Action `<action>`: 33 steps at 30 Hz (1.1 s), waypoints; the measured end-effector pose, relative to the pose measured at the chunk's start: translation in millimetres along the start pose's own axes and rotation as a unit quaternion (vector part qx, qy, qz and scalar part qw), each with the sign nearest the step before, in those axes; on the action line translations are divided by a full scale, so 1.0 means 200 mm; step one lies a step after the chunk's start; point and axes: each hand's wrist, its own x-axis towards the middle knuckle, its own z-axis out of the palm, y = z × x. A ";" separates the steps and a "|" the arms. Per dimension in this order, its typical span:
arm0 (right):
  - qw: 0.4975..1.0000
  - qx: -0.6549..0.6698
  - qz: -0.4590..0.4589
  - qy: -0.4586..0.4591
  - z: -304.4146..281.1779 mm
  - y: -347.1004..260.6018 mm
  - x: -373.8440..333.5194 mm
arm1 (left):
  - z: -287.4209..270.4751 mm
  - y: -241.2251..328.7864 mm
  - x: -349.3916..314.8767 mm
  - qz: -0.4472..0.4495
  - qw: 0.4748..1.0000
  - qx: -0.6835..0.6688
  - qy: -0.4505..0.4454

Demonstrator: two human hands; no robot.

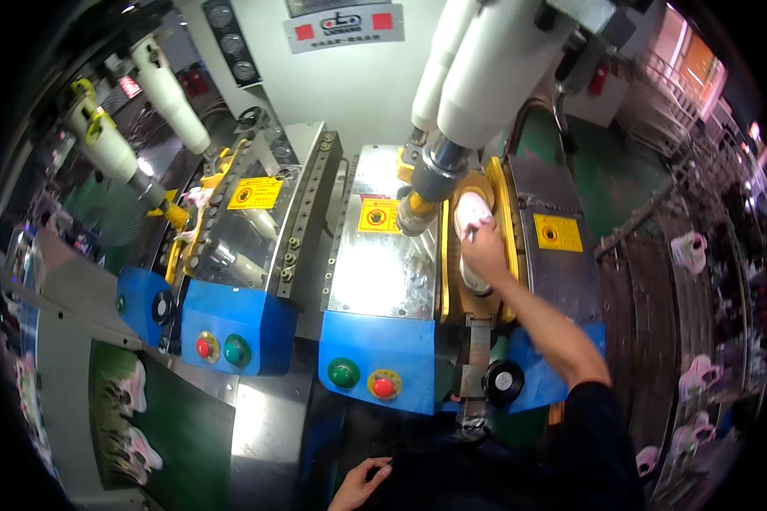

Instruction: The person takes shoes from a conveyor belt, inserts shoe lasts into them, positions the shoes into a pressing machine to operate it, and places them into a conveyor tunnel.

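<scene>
A pale pink and white shoe lies lengthwise in the right-hand bay of a pressing machine, between two yellow side pads. My right hand reaches in from the right and is closed around the middle of the shoe; the hand covers part of it. Just left of the shoe's toe end, a metal press rod with a yellow tip hangs down. My left hand is low in the picture, near my body, with loosely bent fingers apart and nothing visible in them.
Blue control panels carry green and red push buttons. Another press bay at the left holds a pinkish shoe under its rods. White cylinders hang overhead. More shoes sit on a rack at right and on a green surface at left.
</scene>
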 end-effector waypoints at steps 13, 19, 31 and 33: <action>0.996 -0.058 0.020 -0.067 -0.13 0.00 0.03 | -0.23 0.08 0.30 -0.005 0.985 0.160 -0.064; 0.983 -0.063 -0.084 -0.150 -0.25 -0.77 -0.44 | -0.42 -0.04 0.27 0.098 0.984 0.151 -0.014; 0.885 0.156 -0.348 -0.268 0.27 -1.31 -1.16 | -0.40 -0.14 0.05 0.122 0.983 0.061 0.125; 0.843 0.312 -0.272 -0.343 0.20 -1.37 -1.46 | -0.34 -0.20 -0.06 0.073 0.976 0.053 0.200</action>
